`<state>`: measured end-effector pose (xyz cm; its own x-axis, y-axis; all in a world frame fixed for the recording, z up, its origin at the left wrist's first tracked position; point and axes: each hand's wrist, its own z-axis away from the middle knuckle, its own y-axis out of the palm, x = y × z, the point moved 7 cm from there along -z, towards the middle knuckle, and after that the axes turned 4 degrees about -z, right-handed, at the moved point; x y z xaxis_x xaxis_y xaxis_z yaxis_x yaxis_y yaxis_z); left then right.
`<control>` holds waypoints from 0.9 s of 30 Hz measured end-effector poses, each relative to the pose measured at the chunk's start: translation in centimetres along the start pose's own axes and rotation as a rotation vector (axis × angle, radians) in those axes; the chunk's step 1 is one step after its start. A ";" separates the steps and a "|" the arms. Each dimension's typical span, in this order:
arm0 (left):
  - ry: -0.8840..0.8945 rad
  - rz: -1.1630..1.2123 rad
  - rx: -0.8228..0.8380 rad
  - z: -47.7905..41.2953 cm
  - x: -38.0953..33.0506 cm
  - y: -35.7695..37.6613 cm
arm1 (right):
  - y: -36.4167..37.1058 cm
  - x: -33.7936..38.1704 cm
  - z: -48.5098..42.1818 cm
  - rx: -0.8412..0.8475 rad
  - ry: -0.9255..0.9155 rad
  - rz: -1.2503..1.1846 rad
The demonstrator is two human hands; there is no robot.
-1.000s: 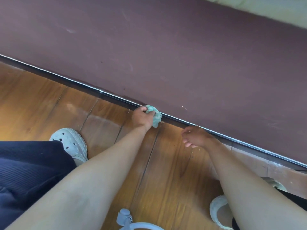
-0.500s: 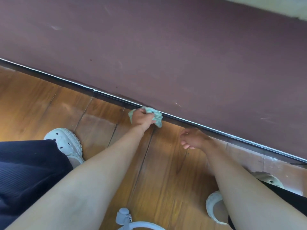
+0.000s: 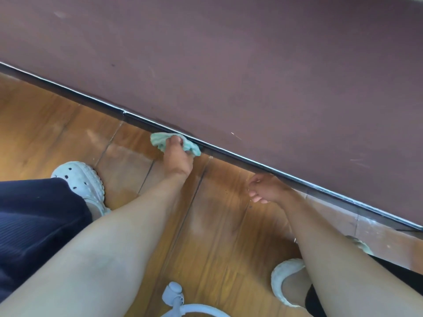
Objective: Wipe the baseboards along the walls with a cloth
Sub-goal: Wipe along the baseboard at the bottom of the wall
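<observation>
Head view: the purple wall (image 3: 251, 65) met the wooden floor (image 3: 57, 133) at the dark baseboard (image 3: 229, 156). Left hand (image 3: 177, 159) gripped the green cloth (image 3: 160, 140) against that strip; right hand (image 3: 267, 188) hung loosely curled, empty. Firm pressure along the top edge looked best.

The place appears to be a room in a home. A glossy honey-brown wood-plank floor (image 3: 57, 133) spreads from 6 to 9 o'clock and meets a scuffed maroon painted wall (image 3: 251, 65) at 12 o'clock along a dark shiny-edged baseboard (image 3: 142, 124). The person wears white perforated foam clogs (image 3: 80, 179), casual house footwear.
</observation>
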<state>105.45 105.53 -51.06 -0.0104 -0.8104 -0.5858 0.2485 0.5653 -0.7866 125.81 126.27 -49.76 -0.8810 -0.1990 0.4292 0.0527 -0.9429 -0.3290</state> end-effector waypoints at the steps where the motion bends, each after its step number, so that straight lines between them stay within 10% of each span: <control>1: 0.018 -0.022 0.061 0.7 0.0 1.0 | 0.1 0.1 0.0 0.007 -0.010 -0.004; 20: 0.365 -0.478 0.518 2.8 -1.9 6.7 | -0.4 0.3 0.6 -0.004 -0.050 0.088; 27: 0.146 -0.581 0.434 1.4 1.0 5.1 | -0.9 1.1 1.0 -0.018 -0.053 0.023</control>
<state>108.07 107.40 -55.41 -0.3786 -0.9146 -0.1422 0.5239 -0.0852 -0.8475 125.33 126.60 -48.14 -0.8535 -0.2353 0.4649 0.0643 -0.9329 -0.3542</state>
